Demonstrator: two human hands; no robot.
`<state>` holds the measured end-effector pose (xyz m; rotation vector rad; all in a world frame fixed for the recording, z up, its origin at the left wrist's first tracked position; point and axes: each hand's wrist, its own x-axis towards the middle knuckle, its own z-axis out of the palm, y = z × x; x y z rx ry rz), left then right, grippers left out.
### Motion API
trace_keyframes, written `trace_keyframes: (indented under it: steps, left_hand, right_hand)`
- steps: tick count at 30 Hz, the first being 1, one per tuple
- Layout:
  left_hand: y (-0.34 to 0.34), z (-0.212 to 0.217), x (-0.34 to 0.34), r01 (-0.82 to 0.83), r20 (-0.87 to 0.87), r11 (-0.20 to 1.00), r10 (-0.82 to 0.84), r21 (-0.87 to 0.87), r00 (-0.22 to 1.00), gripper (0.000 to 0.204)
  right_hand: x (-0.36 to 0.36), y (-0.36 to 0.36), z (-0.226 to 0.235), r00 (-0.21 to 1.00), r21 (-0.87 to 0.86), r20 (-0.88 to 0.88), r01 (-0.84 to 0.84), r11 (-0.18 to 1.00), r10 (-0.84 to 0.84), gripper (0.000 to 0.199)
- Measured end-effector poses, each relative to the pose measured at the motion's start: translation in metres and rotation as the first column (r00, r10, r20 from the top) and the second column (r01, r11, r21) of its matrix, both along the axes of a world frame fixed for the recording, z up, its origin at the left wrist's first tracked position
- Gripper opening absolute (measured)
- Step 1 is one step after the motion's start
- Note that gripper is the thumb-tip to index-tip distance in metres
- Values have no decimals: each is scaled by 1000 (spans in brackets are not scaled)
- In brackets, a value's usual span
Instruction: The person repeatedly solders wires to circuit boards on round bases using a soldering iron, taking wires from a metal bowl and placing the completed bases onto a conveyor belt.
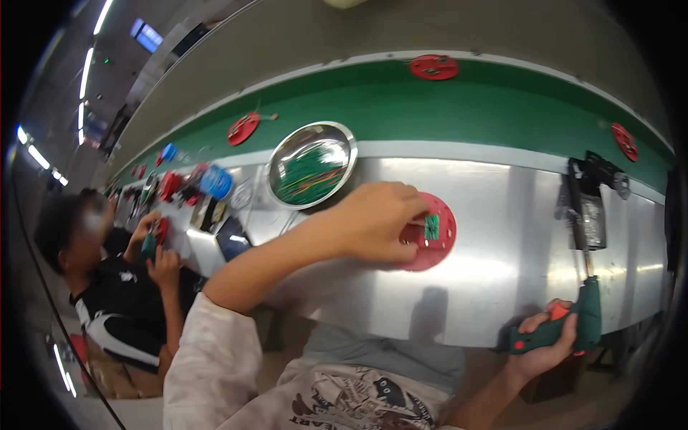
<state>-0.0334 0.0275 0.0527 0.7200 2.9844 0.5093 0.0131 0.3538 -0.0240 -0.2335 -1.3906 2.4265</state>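
My left hand (380, 222) reaches over a round red plastic disc (443, 247) on the metal bench, its fingers and thumb bent onto the left part of the disc. A small green circuit board (431, 227) sits on the disc, just right of the fingertips. What lies under the fingers is partly hidden. At the right, by the bench's near edge, my right hand (548, 344) is wrapped round the handle of a green pistol-grip power tool (589, 308) with an orange trigger. Its thin metal tip points away from me, toward a black holder (589, 208).
A steel bowl (350, 161) of green and some reddish wires stands behind my left forearm. More red discs (434, 67) lie along the green back strip. Bottles with blue labels (216, 182) stand to the left. A co-worker (118, 301) sits there, holding a green tool and a red part.
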Motion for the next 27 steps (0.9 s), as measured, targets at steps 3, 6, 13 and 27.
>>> trace_keyframes:
  steps: [3, 6, 13, 27]
  left_hand:
    - [1, -6, -70, -19, -64, 995, 13, -95, 998, 51]
    - [-12, -23, -160, -110, 116, 927, 73, 359, 991, 53]
    - [-28, -19, -321, -341, -308, 925, 378, 168, 873, 45]
    - [-29, -40, -295, -512, -122, 853, 521, 99, 845, 36]
  right_hand:
    - [1, -3, 2, 998, 33, 20, 56, 998, -56, 34]
    - [1, -7, 4, 992, 40, 27, 122, 992, -123, 33]
    - [4, -2, 2, 999, 43, 34, 34, 999, -35, 37]
    - [1, 10, -9, 995, -117, 95, 29, 993, -18, 36]
